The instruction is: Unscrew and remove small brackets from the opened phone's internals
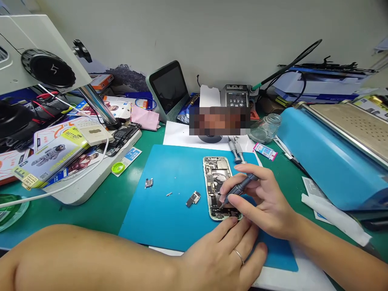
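An opened smartphone lies on the blue mat with its inner boards and parts showing. My right hand pinches a slim dark grey screwdriver, its tip down at the phone's lower left interior. Fingers stretched out, my left hand lies palm down at the phone's bottom edge, fingertips touching it; a ring is on one finger. Left of the phone lie a dark metal shield plate, a tiny silver piece and a small square module. Two more screwdrivers lie beyond the phone.
The blue mat covers the bench's middle. At left stand a microscope, battery boxes and a white cable. Behind are a tablet-like screen, a soldering station and a glass jar. A blue machine bounds the right.
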The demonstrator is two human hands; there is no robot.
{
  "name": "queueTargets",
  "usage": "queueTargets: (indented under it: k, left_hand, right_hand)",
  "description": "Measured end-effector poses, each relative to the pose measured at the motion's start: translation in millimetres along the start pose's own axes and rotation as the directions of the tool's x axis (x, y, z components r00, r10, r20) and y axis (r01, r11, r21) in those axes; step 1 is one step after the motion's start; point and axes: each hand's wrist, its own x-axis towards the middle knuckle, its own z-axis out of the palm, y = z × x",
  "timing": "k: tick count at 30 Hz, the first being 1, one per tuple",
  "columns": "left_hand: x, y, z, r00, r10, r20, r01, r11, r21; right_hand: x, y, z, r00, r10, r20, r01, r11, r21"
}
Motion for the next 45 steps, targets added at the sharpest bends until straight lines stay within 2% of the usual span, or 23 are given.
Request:
queueTargets:
  k: [37, 45]
  left_hand:
    - [1.1, -1.0, -4.4, 1.0, -0.02, -0.014, 0.019, 0.999, -0.05]
    - [-2.1, -0.8, -0.7, 0.998, -0.015, -0.054, 0.014, 1.0, -0.017]
  right_hand:
    - [-0.5, 4.4, 2.3, 1.0, -0.019, 0.01, 0.019, 1.0, -0.018]
    - [-0.9, 4.4, 0.7, 0.998, -0.027, -0.048, 0.027, 1.0, -0.004]
